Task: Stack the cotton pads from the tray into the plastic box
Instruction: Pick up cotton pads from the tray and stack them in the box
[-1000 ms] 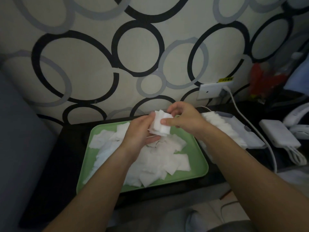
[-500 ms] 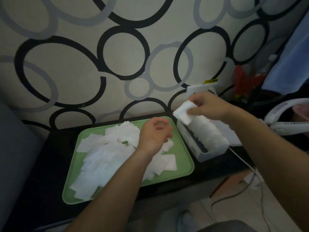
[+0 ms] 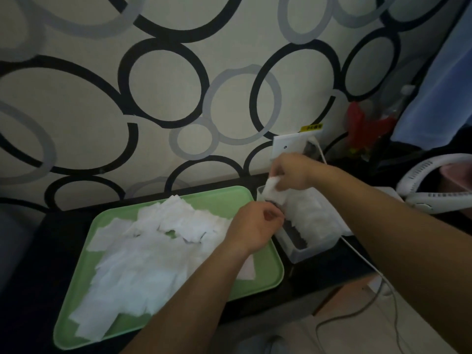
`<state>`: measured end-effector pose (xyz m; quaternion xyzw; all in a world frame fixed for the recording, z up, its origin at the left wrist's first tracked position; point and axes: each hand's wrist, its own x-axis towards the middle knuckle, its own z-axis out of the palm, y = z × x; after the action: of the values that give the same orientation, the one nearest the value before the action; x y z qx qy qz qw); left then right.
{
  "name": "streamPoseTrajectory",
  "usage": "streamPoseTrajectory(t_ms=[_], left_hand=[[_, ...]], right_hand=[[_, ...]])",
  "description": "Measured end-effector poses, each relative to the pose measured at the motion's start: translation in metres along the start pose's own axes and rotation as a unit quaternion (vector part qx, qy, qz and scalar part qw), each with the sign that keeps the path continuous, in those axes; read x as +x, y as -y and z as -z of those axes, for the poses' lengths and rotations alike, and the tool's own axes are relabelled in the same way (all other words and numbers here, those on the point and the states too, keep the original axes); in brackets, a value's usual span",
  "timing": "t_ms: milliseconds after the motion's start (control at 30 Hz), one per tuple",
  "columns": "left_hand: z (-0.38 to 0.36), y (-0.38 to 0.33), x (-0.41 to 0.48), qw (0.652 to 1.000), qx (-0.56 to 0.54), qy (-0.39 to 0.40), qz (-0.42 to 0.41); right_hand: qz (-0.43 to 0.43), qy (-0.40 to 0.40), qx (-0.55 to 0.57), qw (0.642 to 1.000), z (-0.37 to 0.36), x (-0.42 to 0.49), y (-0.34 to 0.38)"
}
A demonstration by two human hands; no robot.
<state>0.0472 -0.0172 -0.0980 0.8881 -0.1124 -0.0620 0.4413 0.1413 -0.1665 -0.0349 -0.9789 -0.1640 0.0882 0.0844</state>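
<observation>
A green tray [image 3: 268, 274] on the dark table holds several loose white cotton pads [image 3: 148, 254]. To its right stands a clear plastic box [image 3: 304, 249] with a row of pads [image 3: 309, 213] stacked inside. My right hand [image 3: 293, 172] pinches a small bundle of pads [image 3: 274, 190] at the box's far end, partly inside it. My left hand [image 3: 255, 228] hovers over the tray's right side beside the box, fingers curled, nothing visible in them.
A wall socket [image 3: 291, 146] with a white cable [image 3: 357, 254] sits behind the box; the cable runs down past the table edge. A white neck fan [image 3: 434, 190] lies at the right. Red items [image 3: 362, 129] and a blue cloth [image 3: 439, 80] are at the far right.
My right hand has carried the pad bundle from above the tray over to the box and lowered it into the far end. My left hand let go of the bundle and moved toward the box.
</observation>
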Motion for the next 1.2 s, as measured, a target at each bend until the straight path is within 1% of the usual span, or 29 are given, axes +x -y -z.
streamPoseTrajectory(t_ms=[67,133,267,400,467,567,667,733,833,900,967,1033,1100,1200], left_hand=[[0.0,0.002,0.0,1.0,-0.005,0.004,-0.006],[0.0,0.004,0.001,1.0,-0.006,0.009,-0.009],[0.001,0.008,0.0,1.0,-0.012,0.015,-0.014],[0.002,0.009,0.0,1.0,-0.008,0.016,-0.023],[0.002,0.01,0.0,0.999,-0.005,0.02,-0.028],[0.002,0.012,-0.001,0.999,-0.002,0.029,-0.029],[0.009,0.013,-0.003,0.999,-0.007,0.031,-0.031],[0.02,0.013,-0.007,0.999,-0.025,0.01,-0.028],[0.049,0.02,-0.015,0.997,-0.059,-0.053,-0.017],[0.07,0.028,-0.024,0.992,-0.073,-0.103,0.007],[0.089,0.04,-0.033,0.981,-0.098,-0.159,0.044],[0.106,0.05,-0.043,0.967,-0.128,-0.207,0.076],[0.117,0.056,-0.052,0.957,-0.145,-0.234,0.093],[0.126,0.062,-0.065,0.956,-0.135,-0.241,0.096]], right_hand=[[0.021,0.017,-0.049,0.998,0.001,0.002,0.007],[0.05,0.008,-0.102,0.994,-0.001,0.006,0.014],[0.088,-0.015,-0.103,0.991,-0.006,0.009,0.025],[0.075,0.015,-0.125,0.989,-0.013,0.005,0.028],[0.06,0.016,-0.104,0.993,-0.014,0.005,0.028],[0.036,-0.015,-0.063,0.997,-0.015,0.006,0.029],[0.008,-0.03,-0.017,0.999,-0.012,0.003,0.03],[-0.007,-0.046,-0.007,0.999,-0.009,0.0,0.032],[-0.013,-0.106,0.005,0.994,-0.003,-0.007,0.05],[0.013,-0.134,0.072,0.988,-0.003,-0.013,0.073],[0.041,-0.113,0.134,0.984,-0.01,-0.018,0.101],[0.049,-0.065,0.157,0.984,-0.026,-0.018,0.125],[0.032,-0.03,0.157,0.987,-0.049,-0.012,0.14],[-0.016,-0.022,0.179,0.984,-0.082,-0.007,0.149]])
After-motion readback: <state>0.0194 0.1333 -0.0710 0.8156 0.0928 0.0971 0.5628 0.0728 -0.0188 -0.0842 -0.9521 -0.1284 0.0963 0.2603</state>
